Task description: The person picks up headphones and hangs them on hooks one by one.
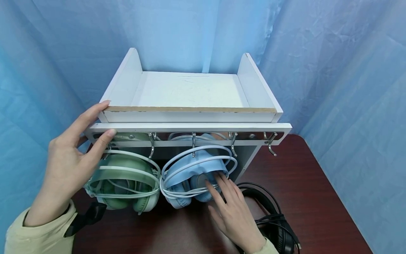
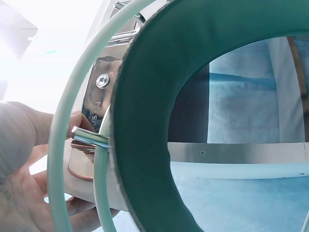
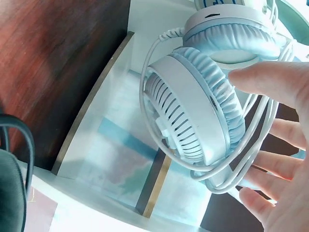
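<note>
My left hand [image 1: 68, 158] grips the left end of a white shelf rack [image 1: 190, 116], thumb on the hook rail's front and index finger on the shelf corner above. Right beside it hang green headphones [image 1: 125, 160], their white cable looped round them. In the left wrist view their green headband [image 2: 145, 116] fills the middle, near a metal hook [image 2: 89, 137]. Blue headphones [image 1: 196, 168] hang under a middle hook [image 1: 194, 144], cable looped too. At their right side is my right hand [image 1: 233, 211], fingers spread, thumb by an ear cushion [image 3: 217, 92] in the right wrist view.
Black headphones [image 1: 287, 241] lie on the dark wooden table [image 1: 317, 197] close to the right forearm. Bare metal hooks [image 1: 271, 144] stick out from the rail's right part. Blue curtains [image 1: 342, 70] hang behind and at the sides.
</note>
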`<move>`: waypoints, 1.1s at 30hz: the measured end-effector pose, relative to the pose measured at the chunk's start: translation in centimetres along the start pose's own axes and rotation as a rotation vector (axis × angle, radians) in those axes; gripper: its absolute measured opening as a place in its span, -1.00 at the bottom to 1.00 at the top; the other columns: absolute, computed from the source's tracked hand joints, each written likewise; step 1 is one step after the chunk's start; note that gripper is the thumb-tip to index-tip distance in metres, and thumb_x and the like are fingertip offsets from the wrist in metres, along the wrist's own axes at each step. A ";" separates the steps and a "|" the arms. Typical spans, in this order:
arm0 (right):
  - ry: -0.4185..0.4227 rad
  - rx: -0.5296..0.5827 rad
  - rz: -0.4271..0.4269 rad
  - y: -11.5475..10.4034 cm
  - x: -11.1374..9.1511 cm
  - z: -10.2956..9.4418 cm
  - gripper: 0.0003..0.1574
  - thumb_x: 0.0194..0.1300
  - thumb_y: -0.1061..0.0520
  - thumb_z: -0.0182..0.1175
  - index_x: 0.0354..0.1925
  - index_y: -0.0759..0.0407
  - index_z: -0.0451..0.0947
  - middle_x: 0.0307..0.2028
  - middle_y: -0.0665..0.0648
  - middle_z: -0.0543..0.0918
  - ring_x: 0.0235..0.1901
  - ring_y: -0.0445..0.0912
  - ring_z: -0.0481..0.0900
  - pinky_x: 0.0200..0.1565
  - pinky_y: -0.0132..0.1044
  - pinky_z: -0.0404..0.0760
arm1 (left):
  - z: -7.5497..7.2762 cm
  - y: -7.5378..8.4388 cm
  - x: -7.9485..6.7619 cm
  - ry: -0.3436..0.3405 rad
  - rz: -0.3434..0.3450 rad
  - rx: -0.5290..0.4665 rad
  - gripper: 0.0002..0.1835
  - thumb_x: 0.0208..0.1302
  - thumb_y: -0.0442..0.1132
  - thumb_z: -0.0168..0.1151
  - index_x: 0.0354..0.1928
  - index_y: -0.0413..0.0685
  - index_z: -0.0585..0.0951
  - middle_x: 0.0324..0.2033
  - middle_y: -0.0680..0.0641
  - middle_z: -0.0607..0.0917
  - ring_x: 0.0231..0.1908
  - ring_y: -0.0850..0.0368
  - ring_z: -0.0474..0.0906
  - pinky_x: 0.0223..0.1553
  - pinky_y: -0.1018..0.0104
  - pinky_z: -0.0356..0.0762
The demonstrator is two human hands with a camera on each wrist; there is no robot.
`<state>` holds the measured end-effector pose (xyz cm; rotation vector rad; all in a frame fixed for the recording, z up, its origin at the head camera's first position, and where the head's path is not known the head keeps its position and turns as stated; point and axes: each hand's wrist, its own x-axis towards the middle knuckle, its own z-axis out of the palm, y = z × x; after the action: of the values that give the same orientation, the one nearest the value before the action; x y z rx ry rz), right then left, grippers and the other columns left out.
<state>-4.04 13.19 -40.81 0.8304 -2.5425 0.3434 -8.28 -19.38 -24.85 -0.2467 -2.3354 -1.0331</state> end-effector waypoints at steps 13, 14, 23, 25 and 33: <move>-0.037 0.000 0.046 0.2 -1.5 -0.5 -0.26 0.38 -0.25 -0.31 0.41 0.02 0.07 0.41 0.18 0.11 0.38 0.05 0.10 0.22 -0.02 0.16 | 0.0 0.0 0.0 0.001 0.000 0.008 -0.38 0.17 -0.29 0.26 0.25 0.39 0.39 0.23 -0.04 0.46 0.05 0.00 0.47 -0.22 0.81 0.20; -0.040 -0.002 0.047 0.3 -1.7 -0.6 -0.24 0.38 -0.26 -0.31 0.41 0.03 0.07 0.41 0.18 0.11 0.38 0.05 0.11 0.21 -0.02 0.17 | 0.0 0.0 0.0 0.000 -0.001 0.009 -0.38 0.17 -0.29 0.26 0.25 0.39 0.39 0.23 -0.04 0.46 0.05 -0.01 0.47 -0.22 0.81 0.20; -0.091 -0.002 0.079 0.9 -2.8 -0.9 -0.16 0.33 -0.29 -0.14 0.43 0.02 0.00 0.43 0.15 0.07 0.41 0.04 0.05 0.31 -0.13 -0.02 | 0.1 -0.1 0.0 0.005 0.004 0.015 -0.38 0.17 -0.29 0.27 0.25 0.39 0.39 0.23 -0.03 0.46 0.03 -0.03 0.47 -0.22 0.80 0.19; -0.088 -0.004 0.081 1.1 -3.1 -0.9 -0.11 0.27 -0.23 0.07 0.42 0.02 0.02 0.42 0.15 0.08 0.41 0.04 0.05 0.35 -0.19 -0.10 | 0.1 -0.1 0.0 0.004 0.003 0.018 -0.38 0.17 -0.29 0.27 0.25 0.39 0.39 0.23 -0.03 0.46 0.03 -0.03 0.48 -0.22 0.81 0.19; -0.074 -0.001 0.091 1.4 -4.0 -0.6 -0.17 0.31 -0.28 -0.02 0.40 0.03 0.09 0.39 0.19 0.15 0.37 0.08 0.13 0.40 -0.32 -0.27 | 0.0 0.0 0.0 0.001 0.001 0.015 -0.38 0.17 -0.29 0.26 0.25 0.40 0.39 0.23 -0.03 0.46 0.05 -0.06 0.47 -0.20 0.82 0.20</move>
<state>-1.79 16.50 -42.30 0.7417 -2.6545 0.3454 -8.29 -19.35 -24.89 -0.2419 -2.3409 -1.0150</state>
